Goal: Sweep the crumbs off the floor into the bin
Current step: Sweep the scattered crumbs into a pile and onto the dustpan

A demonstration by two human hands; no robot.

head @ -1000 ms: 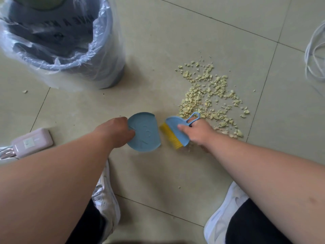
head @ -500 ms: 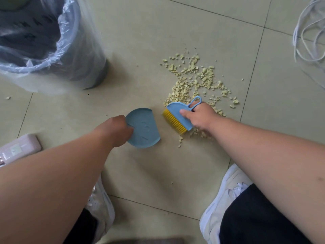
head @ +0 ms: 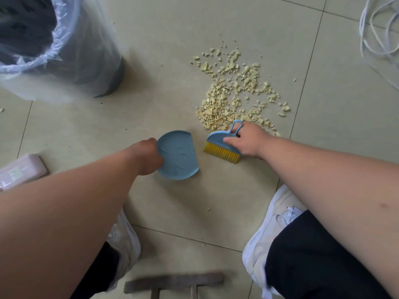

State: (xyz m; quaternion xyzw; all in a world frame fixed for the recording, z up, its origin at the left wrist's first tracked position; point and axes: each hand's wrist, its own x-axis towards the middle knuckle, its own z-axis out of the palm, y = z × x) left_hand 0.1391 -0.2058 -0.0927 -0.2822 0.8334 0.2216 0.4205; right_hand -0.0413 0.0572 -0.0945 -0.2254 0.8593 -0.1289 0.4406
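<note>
The crumbs [head: 235,98] lie in a loose yellow pile on the floor [head: 164,50], far and to the right of the hands. None are in the bin [head: 71,61] yet, which stands far to the left, well apart from the pile.

The left hand [head: 146,157] holds the blue dustpan [head: 179,156] by its left edge, fingers closed on it. The pan lies on the floor with its straight edge facing right. The right hand [head: 246,141] holds the little brush [head: 222,145], with its fingers wrapped tight on the blue handle. The yellow bristles point near, toward the person, and sit just beside the pan.

Here is what could go wrong. The brush sits on the near side of the pile, so most crumbs are behind it. A sweep from here would probably miss them. The pile is also spread wide, and the pan is small. A fast, hard sweep could shoot bits past the pan or over its rim. If the pan's edge is not flat on the floor, crumbs may slide under it. One crumb [head: 208,209] lies alone near the shoes, and another sits by the left edge. These are easy to forget. The full pan then has to travel to the bin, and tipping it could spill crumbs.
</note>
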